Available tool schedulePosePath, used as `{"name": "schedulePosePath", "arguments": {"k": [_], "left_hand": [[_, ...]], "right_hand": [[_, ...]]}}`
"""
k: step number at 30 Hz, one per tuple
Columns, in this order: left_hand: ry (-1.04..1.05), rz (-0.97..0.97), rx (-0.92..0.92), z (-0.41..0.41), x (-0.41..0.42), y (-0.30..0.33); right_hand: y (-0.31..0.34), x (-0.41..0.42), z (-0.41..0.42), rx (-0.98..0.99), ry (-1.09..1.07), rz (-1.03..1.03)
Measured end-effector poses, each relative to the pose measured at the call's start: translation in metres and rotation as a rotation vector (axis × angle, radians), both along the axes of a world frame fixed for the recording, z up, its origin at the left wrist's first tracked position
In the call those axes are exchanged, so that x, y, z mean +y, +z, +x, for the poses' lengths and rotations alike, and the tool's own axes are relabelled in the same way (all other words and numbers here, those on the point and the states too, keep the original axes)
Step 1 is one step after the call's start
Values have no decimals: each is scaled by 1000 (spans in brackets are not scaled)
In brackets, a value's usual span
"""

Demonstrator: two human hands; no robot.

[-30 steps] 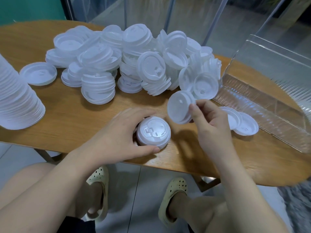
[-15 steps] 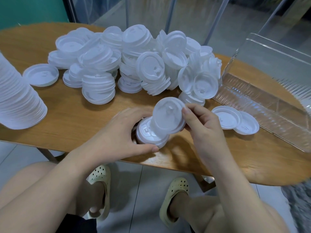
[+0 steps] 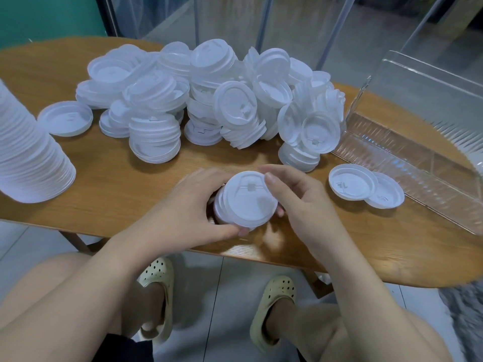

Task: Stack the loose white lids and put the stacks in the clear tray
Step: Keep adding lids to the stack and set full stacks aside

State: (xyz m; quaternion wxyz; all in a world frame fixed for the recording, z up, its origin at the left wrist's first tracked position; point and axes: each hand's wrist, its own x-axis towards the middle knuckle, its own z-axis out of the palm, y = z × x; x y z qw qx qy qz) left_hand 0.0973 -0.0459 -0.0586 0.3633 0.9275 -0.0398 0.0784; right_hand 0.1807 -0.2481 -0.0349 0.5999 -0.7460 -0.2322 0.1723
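Head view: left hand (image 3: 183, 205) and right hand (image 3: 298, 197) both curled round small lid stack (image 3: 244, 202) above near counter (image 3: 104, 184) edge; clear tray (image 3: 407, 163) far right, lid heap (image 3: 209, 100) behind.

Both forearms reach in from below and meet at the middle. Left hand (image 3: 188, 205) curls its fingers and thumb around the near-left side of what it holds; right hand (image 3: 295, 197) closes in from the right, thumb (image 3: 271, 182) on top, fingers tucked beneath.
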Motion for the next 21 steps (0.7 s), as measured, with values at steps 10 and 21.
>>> {"name": "schedulePosePath", "arguments": {"k": [10,21], "left_hand": [[-9,-4,-23,-2,1,-2],[10,-5,96,-3,6,-1]], "right_hand": [[1,-14,2,-185,148,-295],[0,-16,4,-340,62,-239]]}}
